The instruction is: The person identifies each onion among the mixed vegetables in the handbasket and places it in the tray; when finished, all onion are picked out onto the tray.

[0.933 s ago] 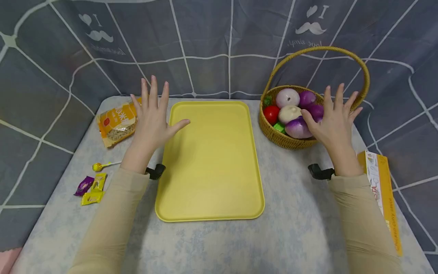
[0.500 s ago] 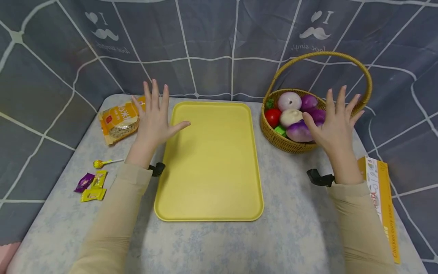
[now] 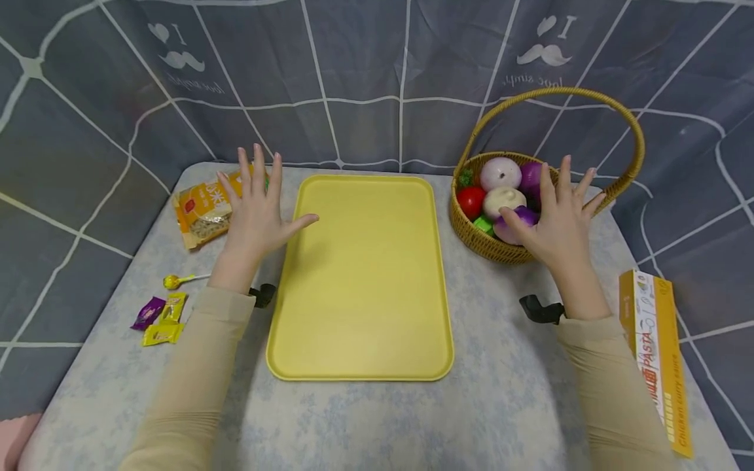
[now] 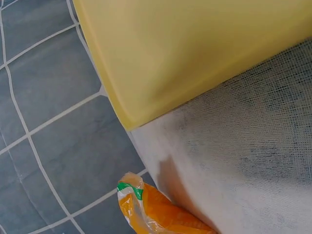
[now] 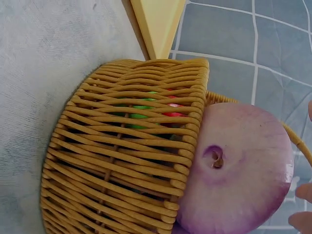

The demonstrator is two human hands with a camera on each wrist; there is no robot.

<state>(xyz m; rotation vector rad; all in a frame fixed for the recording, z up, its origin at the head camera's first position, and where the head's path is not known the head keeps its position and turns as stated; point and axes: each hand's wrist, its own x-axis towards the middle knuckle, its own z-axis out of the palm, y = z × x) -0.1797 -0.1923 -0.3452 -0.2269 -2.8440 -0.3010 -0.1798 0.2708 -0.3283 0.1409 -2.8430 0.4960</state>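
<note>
Your right hand (image 3: pixel 559 226) hovers spread wide over the near side of the wicker basket (image 3: pixel 471 230), fingers straight, thumb by the purple onion (image 3: pixel 511 226) that sits highest against the near rim; it holds nothing. Your left hand (image 3: pixel 254 216) is likewise flat and open, above the tabletop (image 3: pixel 365 418) between the orange snack packet (image 3: pixel 200 208) and the yellow tray (image 3: pixel 362 275), thumb over the tray's left edge. If the onion is what you are after, I would come down around its widest part and lift straight up so it clears the rim and the arched handle (image 3: pixel 565 97); it looks smooth and round, so a shallow pinch may let it roll into the tomato (image 3: pixel 470 199) or the pale bulb (image 3: pixel 501 196). The tabletop wears a pale mottled cloth, with a lollipop (image 3: pixel 177 281) and small sweets (image 3: pixel 158 320) at left and a pasta box (image 3: pixel 656 353) on its right edge. A grey drape (image 3: pixel 365 78) with white lines closes in the back and sides.
</note>
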